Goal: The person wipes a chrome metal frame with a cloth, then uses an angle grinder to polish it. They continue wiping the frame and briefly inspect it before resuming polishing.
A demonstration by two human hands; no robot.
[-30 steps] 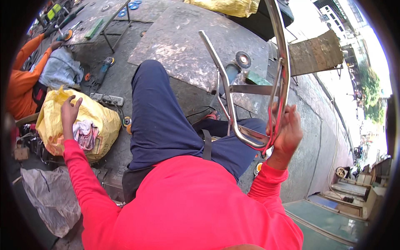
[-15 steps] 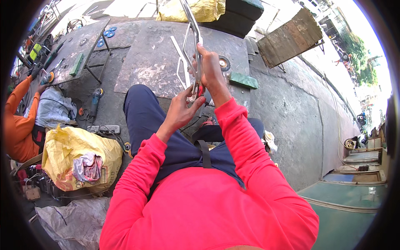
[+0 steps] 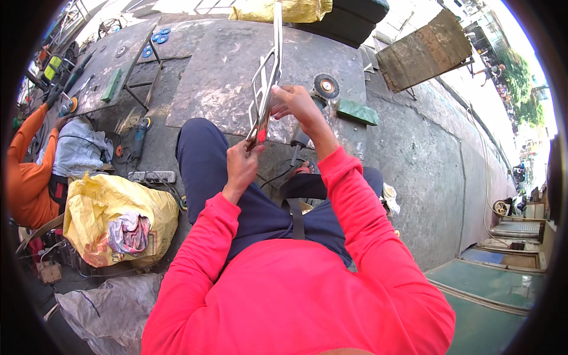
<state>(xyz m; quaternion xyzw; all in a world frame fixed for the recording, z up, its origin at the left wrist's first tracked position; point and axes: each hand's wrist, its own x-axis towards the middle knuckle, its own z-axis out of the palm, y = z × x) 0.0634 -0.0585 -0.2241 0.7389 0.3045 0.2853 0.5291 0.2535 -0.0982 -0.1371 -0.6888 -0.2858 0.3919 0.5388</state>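
Note:
A shiny frame of bent metal bars (image 3: 273,65) stands tilted up in front of me, with a small red patch near its lower end. My left hand (image 3: 241,168) is closed round that lower end. Beside the bars, my right hand (image 3: 302,107) has its fingers loosely apart, fingertips at the frame's right side; whether they touch it is hard to tell. Behind the right hand, an angle grinder (image 3: 302,137) lies with its round disc (image 3: 326,86) facing up, its body partly covered by the hand. A green block (image 3: 357,112) sits to the disc's right.
A worn metal sheet (image 3: 201,77) covers the ground ahead. At left are a low table (image 3: 106,65), a co-worker's orange sleeve (image 3: 29,133), another grinder (image 3: 140,139), a power strip (image 3: 152,176) and a yellow sack (image 3: 118,207). A wooden board (image 3: 423,53) stands at far right.
The metal frame has turned and shifted slightly left. My right hand has loosened from its grip on the bars and lowered, while my left hand still holds the lower end.

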